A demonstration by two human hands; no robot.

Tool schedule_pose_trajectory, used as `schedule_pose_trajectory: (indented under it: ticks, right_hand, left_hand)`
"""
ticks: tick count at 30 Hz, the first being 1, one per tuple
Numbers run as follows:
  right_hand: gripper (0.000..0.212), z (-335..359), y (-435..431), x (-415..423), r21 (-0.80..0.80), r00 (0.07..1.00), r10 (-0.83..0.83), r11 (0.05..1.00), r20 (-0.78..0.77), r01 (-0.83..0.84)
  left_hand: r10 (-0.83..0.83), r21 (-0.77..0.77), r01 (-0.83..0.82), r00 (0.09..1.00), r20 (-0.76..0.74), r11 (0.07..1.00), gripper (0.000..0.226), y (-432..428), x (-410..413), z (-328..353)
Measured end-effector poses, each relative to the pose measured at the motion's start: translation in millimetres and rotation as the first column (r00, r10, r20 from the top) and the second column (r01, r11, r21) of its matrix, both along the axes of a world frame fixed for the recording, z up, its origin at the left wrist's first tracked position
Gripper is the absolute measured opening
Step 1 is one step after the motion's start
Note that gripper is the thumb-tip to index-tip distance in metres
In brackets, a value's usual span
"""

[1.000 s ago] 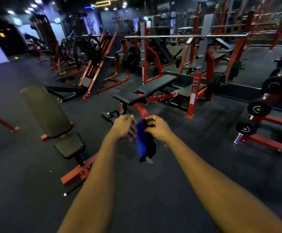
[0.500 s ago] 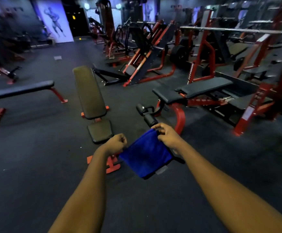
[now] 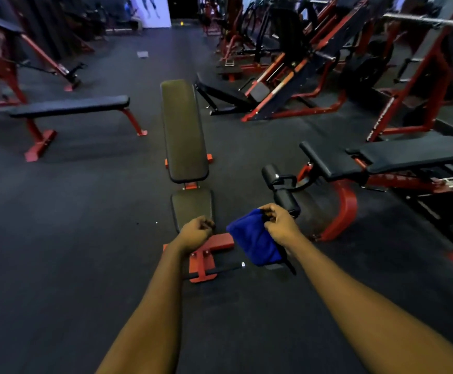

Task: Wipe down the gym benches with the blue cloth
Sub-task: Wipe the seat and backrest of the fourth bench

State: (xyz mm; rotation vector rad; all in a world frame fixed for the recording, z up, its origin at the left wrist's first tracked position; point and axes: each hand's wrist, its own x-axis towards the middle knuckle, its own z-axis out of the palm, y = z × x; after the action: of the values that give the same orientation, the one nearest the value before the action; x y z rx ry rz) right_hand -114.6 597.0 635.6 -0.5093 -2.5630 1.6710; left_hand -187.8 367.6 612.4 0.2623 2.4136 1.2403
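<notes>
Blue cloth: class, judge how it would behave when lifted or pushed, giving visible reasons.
Probably floppy: the blue cloth droops in folds below the right hand gripping it. Likely light: one hand carries it. Pushed, it would probably bunch up.

Right hand [image 3: 280, 225] grips blue cloth [image 3: 255, 244] near bench [image 3: 183, 130]

Your left hand [image 3: 197, 230] now off blue cloth [image 3: 252, 242], fingers curled, empty. Cloth no longer spread, hangs bunched from your right hand [image 3: 279, 224] alone. You turned left: adjustable bench [image 3: 183, 130] now straight ahead.
</notes>
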Motion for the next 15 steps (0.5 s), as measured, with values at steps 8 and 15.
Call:
schedule_pose_trajectory:
  ticks: [8, 15]
  right_hand:
    - [0.044, -75, 25, -165, -0.025, 0.973, 0.211, 0.977, 0.092, -0.210]
    - [0.052, -131, 20, -273, -0.042, 0.926, 0.365, 0.931, 0.095, -0.362]
  left_hand:
    - [0.305, -0.080, -0.305, 0.952, -0.011, 0.949, 0.024, 19, -102, -60]
    - [0.597, -0.050, -0.597, 0.802, -0.020, 0.801, 0.018, 29, -142, -88]
